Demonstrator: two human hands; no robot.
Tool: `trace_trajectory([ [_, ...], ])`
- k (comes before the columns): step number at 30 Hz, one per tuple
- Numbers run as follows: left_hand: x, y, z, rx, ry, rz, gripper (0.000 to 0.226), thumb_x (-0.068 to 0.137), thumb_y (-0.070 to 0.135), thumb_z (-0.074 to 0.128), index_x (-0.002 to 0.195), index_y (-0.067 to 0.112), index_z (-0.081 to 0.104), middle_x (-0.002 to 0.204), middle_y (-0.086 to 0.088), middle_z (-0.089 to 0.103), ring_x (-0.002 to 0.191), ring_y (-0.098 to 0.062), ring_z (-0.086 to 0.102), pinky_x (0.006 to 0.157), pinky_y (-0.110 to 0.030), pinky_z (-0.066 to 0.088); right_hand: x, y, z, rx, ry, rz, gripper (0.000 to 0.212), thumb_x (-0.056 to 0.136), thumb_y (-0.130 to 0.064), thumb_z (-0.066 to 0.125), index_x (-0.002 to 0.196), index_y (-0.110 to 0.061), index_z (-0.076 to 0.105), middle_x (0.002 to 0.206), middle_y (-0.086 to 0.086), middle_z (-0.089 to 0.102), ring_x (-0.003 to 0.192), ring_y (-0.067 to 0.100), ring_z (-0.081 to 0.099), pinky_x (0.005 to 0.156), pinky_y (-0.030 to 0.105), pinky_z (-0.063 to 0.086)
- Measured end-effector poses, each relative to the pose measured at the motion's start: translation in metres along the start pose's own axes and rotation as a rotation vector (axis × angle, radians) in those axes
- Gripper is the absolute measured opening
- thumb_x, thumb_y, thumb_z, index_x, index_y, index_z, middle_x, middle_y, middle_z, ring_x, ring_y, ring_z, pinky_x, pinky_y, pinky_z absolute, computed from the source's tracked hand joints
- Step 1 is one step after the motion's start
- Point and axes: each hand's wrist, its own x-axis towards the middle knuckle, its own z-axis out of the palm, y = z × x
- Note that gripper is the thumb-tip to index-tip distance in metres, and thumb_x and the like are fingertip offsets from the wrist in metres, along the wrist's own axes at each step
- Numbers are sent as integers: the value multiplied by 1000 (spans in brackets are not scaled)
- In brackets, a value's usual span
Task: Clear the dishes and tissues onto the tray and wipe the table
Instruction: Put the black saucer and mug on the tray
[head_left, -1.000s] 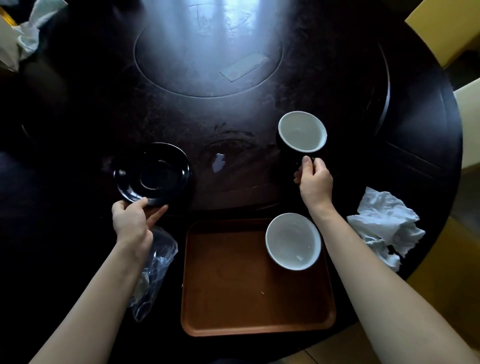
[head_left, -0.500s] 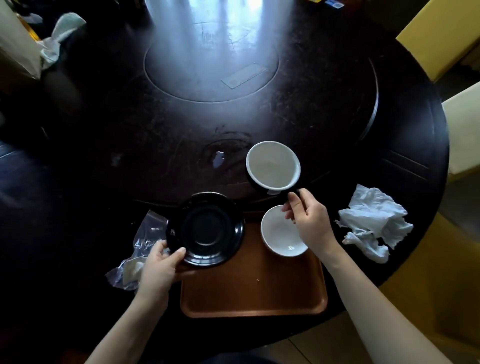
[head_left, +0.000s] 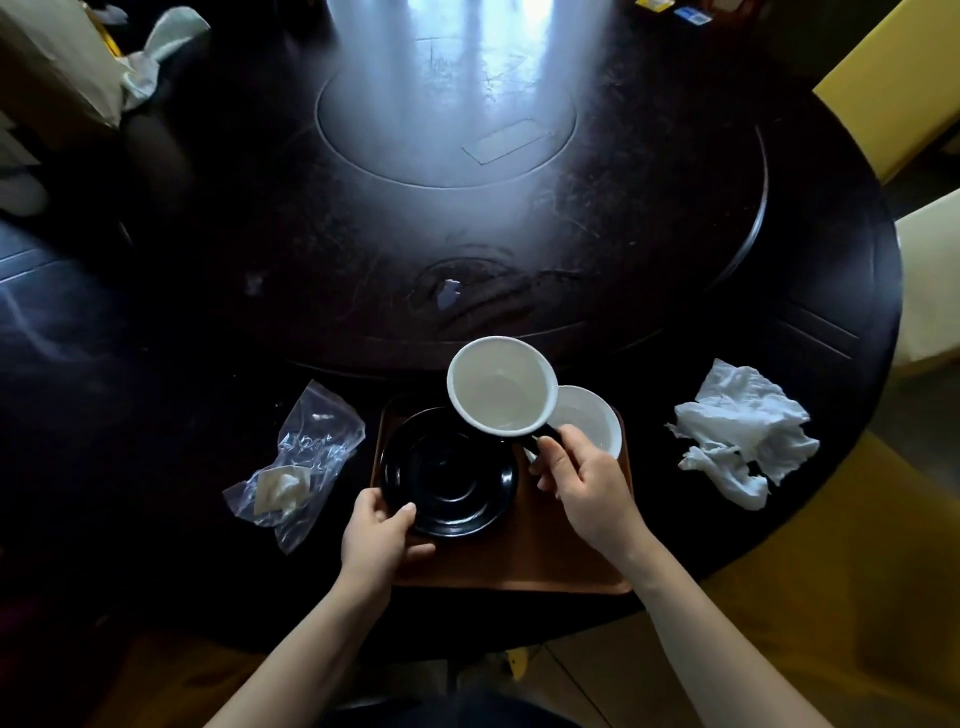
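The tray (head_left: 524, 571) serves as landmark: the black saucer (head_left: 449, 475) hides its left part, the right hand (head_left: 589, 491) and the white bowl (head_left: 589, 421) its right. The cup (head_left: 498, 387) covers the bowl's left rim; whether the cup touches the saucer cannot be told. Left of the tray, the plastic bag's (head_left: 298, 462) contents are unclear. Far beyond the tray, small packets are cut by the top edge.
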Motion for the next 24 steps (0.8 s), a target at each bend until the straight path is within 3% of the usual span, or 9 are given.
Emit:
trace_trajectory([
  [2, 7, 3, 4, -2, -2, 6, 34, 88, 3, 51, 120, 2, 40, 122, -27, 50, 100, -30, 58, 44, -27, 55, -3, 1, 4, -9, -4, -3, 25, 96, -28, 44, 82, -10, 53, 71, 14, 64, 60, 18, 58, 57, 28, 46],
  [6, 20, 7, 11, 32, 4, 7, 45, 88, 6, 53, 130, 2, 37, 125, -25, 48, 102, -31, 59, 45, -28, 56, -9, 3, 13, -45, -29, -20, 24, 96, -27, 45, 81, -10, 53, 69, 4, 62, 59, 9, 57, 56, 21, 46],
  [10, 28, 8, 12, 60, 5, 25, 40, 86, 7, 55, 124, 3, 42, 118, -25, 54, 94, -30, 62, 47, -29, 57, -13, 7, 22, -57, -42, -1, 26, 96, -26, 46, 79, -7, 53, 69, 7, 63, 58, 8, 56, 55, 13, 41],
  [15, 25, 10, 8, 39, 3, 18, 39, 87, 5, 54, 123, 2, 41, 103, -20, 59, 76, -22, 63, 48, -26, 57, -14, 14, 33, -62, -61, 28, 24, 96, -25, 47, 78, -9, 51, 70, 10, 63, 61, 15, 59, 60, 20, 44],
  [24, 20, 16, 2, 3, 3, 11, 42, 86, -2, 53, 127, 8, 47, 83, -17, 62, 66, -26, 63, 44, -22, 55, -2, 17, 47, -131, -135, 48, 28, 96, -29, 45, 81, -7, 51, 75, 13, 61, 72, 25, 60, 66, 39, 47],
])
